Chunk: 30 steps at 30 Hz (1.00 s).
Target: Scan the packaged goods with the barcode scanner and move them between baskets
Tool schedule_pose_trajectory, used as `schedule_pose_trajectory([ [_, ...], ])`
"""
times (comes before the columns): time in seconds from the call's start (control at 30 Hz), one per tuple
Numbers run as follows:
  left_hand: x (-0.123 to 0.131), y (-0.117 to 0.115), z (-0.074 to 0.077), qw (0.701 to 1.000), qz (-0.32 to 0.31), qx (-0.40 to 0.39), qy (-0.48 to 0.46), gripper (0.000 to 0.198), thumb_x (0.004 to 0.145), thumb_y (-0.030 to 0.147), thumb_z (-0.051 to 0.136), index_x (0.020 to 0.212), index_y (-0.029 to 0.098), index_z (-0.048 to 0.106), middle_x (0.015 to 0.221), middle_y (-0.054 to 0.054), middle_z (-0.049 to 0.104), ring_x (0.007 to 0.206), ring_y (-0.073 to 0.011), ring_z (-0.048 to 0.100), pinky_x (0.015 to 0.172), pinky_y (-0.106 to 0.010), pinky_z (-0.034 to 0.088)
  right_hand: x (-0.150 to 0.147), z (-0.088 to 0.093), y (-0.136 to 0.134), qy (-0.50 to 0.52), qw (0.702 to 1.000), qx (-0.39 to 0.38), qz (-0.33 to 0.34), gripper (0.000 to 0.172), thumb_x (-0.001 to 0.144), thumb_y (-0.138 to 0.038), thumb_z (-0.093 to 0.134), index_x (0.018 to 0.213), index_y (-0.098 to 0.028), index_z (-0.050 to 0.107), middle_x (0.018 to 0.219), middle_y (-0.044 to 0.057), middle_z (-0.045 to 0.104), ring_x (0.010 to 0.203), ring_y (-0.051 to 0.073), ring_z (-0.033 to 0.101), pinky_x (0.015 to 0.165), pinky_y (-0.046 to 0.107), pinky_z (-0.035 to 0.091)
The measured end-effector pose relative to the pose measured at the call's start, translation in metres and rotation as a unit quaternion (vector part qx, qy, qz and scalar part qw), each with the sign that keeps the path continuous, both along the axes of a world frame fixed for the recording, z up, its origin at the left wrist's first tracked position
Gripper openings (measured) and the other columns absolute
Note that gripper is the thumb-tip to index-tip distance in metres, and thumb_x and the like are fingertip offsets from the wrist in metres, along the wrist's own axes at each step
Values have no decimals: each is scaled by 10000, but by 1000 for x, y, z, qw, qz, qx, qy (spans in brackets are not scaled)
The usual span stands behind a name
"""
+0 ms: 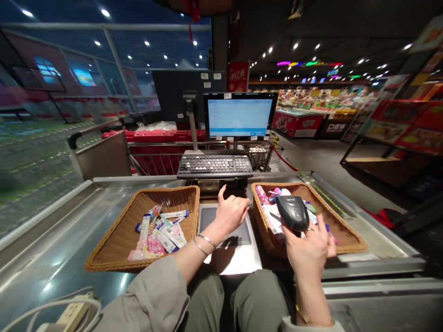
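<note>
My right hand [308, 249] is wrapped round a black barcode scanner [292, 213], above the right wicker basket [349, 237]. The scanner hides part of the basket's contents. Pink, white and blue packaged goods [272, 214] lie in that basket. My left hand [232, 213], with a silver bangle at the wrist, hovers over the counter between the baskets. One finger is raised apart and the others are loosely bent; no item shows in it. In the left wicker basket [121, 235] lie several slim packets [166, 233] that look like packaged toothbrushes, and pink packs.
A black keyboard [216, 164] and a lit monitor [240, 115] stand ahead. A flat grey panel [242, 230] is set in the metal counter [110, 193]. A power strip [74, 311] with white cables lies at lower left. Shopping carts [256, 152] stand behind the counter.
</note>
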<state>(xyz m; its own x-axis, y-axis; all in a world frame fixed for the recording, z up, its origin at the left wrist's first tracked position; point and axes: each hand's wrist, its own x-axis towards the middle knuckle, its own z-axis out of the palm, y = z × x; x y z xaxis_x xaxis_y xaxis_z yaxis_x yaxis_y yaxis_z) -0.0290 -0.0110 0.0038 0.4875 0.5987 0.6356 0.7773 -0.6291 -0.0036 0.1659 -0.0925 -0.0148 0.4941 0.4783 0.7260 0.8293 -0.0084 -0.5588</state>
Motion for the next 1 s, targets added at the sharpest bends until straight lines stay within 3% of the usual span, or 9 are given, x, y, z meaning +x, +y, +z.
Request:
schedule_pose_trajectory([
  [0.1, -18, -7, 0, 1000, 22, -4, 13, 232, 893, 300, 636, 1116, 237, 636, 1012, -25, 718, 928, -208, 636, 1107, -567, 235, -19, 4, 3, -4, 999, -16, 32, 418, 832, -580, 530, 885, -204, 705, 1079, 119, 724, 1275, 337, 504, 1063, 526, 232],
  [0.33, -69, -18, 1, 996, 88, -31, 9, 330, 846, 343, 694, 1151, 231, 632, 1093, -68, 662, 1031, -244, 573, 928, -465, 350, -61, 7, 11, -20, 992, -56, 113, 458, 854, -595, 505, 962, -205, 720, 1135, 130, 705, 1287, 342, 479, 1080, 563, 196],
  [0.5, -112, -17, 0, 990, 132, -30, 24, 368, 844, 331, 692, 1194, 238, 623, 1111, -72, 647, 1027, -248, 561, 859, -438, 351, -85, 8, 19, -36, 986, -58, 149, 421, 854, -532, 511, 983, -189, 718, 1123, 133, 700, 1282, 342, 477, 1070, 558, 223],
  [0.77, -175, -18, 2, 980, 182, -54, 50, 253, 880, 259, 633, 1132, 245, 645, 1044, -60, 662, 975, -240, 569, 839, -419, 344, -112, 2, 29, -12, 980, -85, 179, 384, 833, -526, 489, 930, -223, 702, 1182, 101, 695, 1299, 328, 450, 1079, 566, 176],
  [1.0, -225, -13, -11, 967, 193, -105, 128, 263, 890, 276, 619, 1150, 243, 639, 1067, -63, 665, 982, -243, 564, 867, -422, 331, -124, -2, 34, -3, 974, -99, 206, 371, 812, -532, 499, 895, -221, 683, 1237, 103, 678, 1341, 335, 424, 1085, 577, 150],
])
